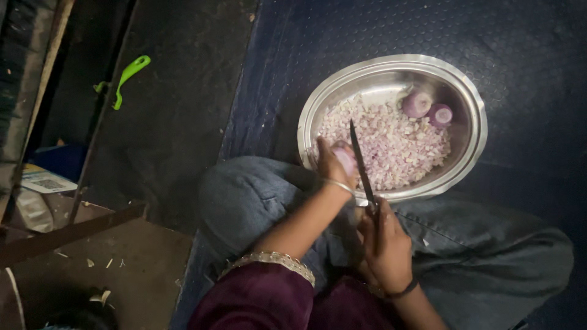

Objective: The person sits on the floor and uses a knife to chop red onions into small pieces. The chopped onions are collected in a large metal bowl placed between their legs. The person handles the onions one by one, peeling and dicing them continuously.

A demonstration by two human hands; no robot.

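Left hand (332, 164) fingers curled in a grip, right hand (386, 244) fist-closed, wrists close together

home kitchen floor | steel bowl (471, 153) of chopped onion (391, 146) at 1 o'clock | dark blue studded mat (397, 36) beneath | green peeler (127, 78) at 10 o'clock | onion scraps on floor (134, 269) at 8 o'clock

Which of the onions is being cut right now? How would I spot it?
Find the steel bowl of chopped onion. At its near rim the left hand holds the onion against the knife. Unlike the two peeled onions at the far side, it is gripped.
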